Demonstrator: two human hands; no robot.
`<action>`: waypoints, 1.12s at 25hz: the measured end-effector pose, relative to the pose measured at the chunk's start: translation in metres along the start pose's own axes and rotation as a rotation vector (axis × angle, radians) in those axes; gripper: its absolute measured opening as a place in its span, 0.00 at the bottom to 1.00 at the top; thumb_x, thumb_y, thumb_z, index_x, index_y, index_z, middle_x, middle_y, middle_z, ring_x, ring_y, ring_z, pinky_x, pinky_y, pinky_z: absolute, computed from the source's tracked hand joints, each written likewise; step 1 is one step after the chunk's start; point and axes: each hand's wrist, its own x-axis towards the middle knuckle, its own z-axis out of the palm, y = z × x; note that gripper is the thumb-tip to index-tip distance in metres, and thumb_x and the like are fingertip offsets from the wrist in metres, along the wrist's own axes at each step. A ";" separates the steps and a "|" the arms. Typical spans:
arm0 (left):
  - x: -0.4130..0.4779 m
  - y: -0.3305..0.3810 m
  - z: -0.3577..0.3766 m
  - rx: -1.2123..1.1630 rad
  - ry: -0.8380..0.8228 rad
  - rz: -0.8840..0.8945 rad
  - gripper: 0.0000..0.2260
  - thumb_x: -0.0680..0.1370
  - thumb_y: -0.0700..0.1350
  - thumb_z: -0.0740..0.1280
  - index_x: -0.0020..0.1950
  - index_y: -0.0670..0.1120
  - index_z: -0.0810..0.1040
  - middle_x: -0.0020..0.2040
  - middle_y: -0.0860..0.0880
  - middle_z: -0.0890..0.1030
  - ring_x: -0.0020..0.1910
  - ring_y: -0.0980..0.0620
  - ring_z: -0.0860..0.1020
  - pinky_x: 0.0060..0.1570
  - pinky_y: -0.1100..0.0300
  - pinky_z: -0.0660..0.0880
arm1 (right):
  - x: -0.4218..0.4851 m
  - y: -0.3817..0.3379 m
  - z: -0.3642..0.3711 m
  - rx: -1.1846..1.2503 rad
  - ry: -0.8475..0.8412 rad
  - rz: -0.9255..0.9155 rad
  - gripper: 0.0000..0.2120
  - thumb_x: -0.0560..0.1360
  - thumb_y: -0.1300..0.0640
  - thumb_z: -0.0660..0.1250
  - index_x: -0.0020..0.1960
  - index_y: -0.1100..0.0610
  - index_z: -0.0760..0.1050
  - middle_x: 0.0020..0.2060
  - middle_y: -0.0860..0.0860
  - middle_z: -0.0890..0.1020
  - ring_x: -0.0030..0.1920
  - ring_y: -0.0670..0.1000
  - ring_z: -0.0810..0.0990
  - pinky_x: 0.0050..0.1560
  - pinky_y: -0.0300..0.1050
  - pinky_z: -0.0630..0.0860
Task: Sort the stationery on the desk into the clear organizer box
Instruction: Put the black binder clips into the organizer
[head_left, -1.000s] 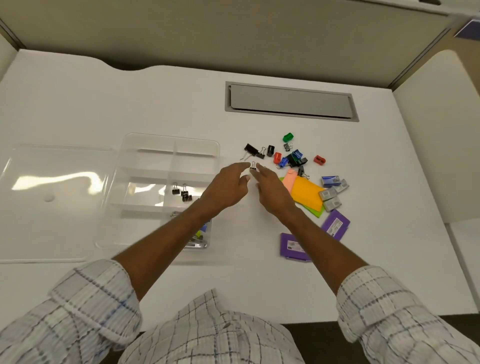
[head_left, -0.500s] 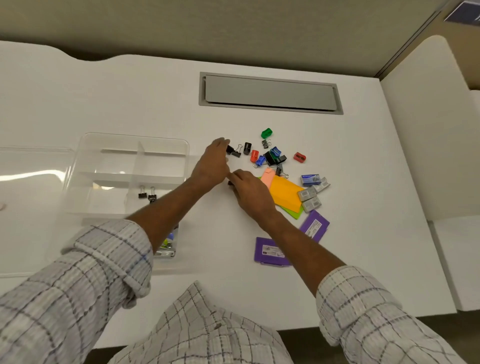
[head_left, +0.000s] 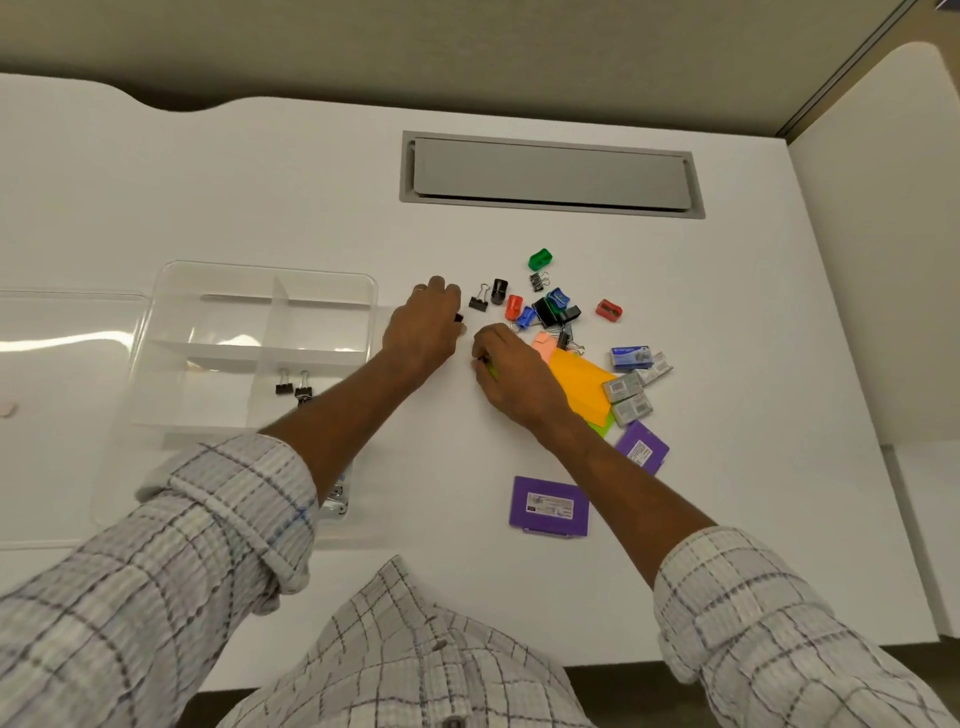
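Left hand (head_left: 423, 327) curls round a black clip (head_left: 458, 317), right hand (head_left: 514, 376) pinches a small dark item (head_left: 480, 359) — a slack grip could drop either before the organizer box (head_left: 260, 266) at left.

Your view is bright and evenly lit, shadows soft. Glare streaks the clear lid (head_left: 67, 340); the desk (head_left: 260, 182) bows at the edges.

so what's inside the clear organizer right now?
Two black binder clips sit in the middle row of the organizer. The near compartment holds more stationery, mostly covered by the left forearm. Far compartments look empty.
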 end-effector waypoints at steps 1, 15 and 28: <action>-0.002 0.000 -0.001 -0.001 -0.002 -0.008 0.13 0.80 0.45 0.66 0.62 0.40 0.73 0.60 0.42 0.74 0.59 0.42 0.74 0.50 0.47 0.78 | 0.001 0.001 -0.003 0.039 0.015 0.024 0.06 0.79 0.63 0.63 0.55 0.61 0.75 0.53 0.57 0.78 0.50 0.55 0.77 0.52 0.51 0.77; -0.048 -0.002 -0.023 -0.588 0.107 -0.208 0.13 0.77 0.57 0.68 0.51 0.48 0.80 0.41 0.52 0.84 0.41 0.51 0.81 0.41 0.58 0.73 | 0.042 -0.003 -0.018 0.063 0.149 0.155 0.14 0.77 0.64 0.66 0.63 0.60 0.77 0.58 0.57 0.81 0.59 0.56 0.78 0.62 0.49 0.74; -0.072 -0.044 -0.052 -1.299 0.076 -0.451 0.10 0.80 0.47 0.68 0.57 0.43 0.80 0.50 0.42 0.85 0.41 0.46 0.87 0.45 0.56 0.84 | 0.035 -0.010 -0.011 -0.039 0.061 0.084 0.08 0.79 0.64 0.64 0.56 0.62 0.79 0.55 0.58 0.78 0.55 0.56 0.76 0.53 0.45 0.73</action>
